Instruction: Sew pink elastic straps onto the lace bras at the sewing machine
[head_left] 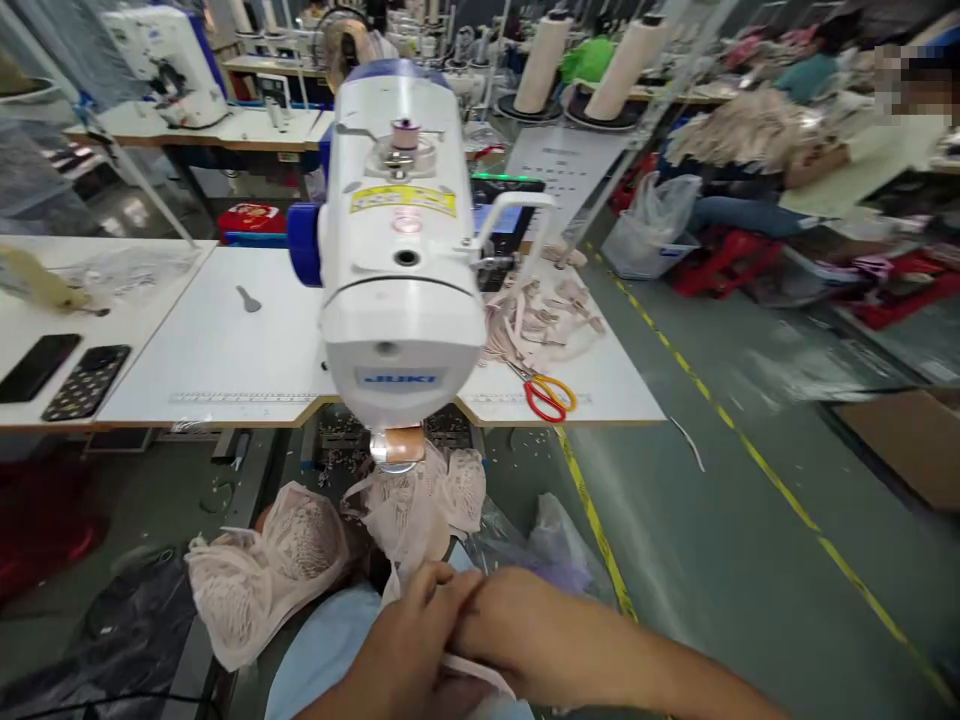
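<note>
Close together at the bottom centre are my left hand (416,625) and my right hand (506,620), the right one lapping over the left. Both are closed on a pale pink lace bra (409,510), whose cups lie below the sewing machine's head. Its narrow strap (480,672) comes out beneath my hands; most of my right fingers are hidden. Another pale lace bra (270,570) lies to the left, beside my light blue clothing (322,650). Above the held bra stands the white JUKI sewing machine (405,330), with a copper-coloured part at its lower end.
Red-and-yellow scissors (551,396) and a heap of pale straps (547,320) rest on the white table (247,360), right of the machine. Two phones (86,384) lie left. Thread cones (544,60) stand behind. A person (862,160) sits at the right, beyond yellow floor tape (712,400).
</note>
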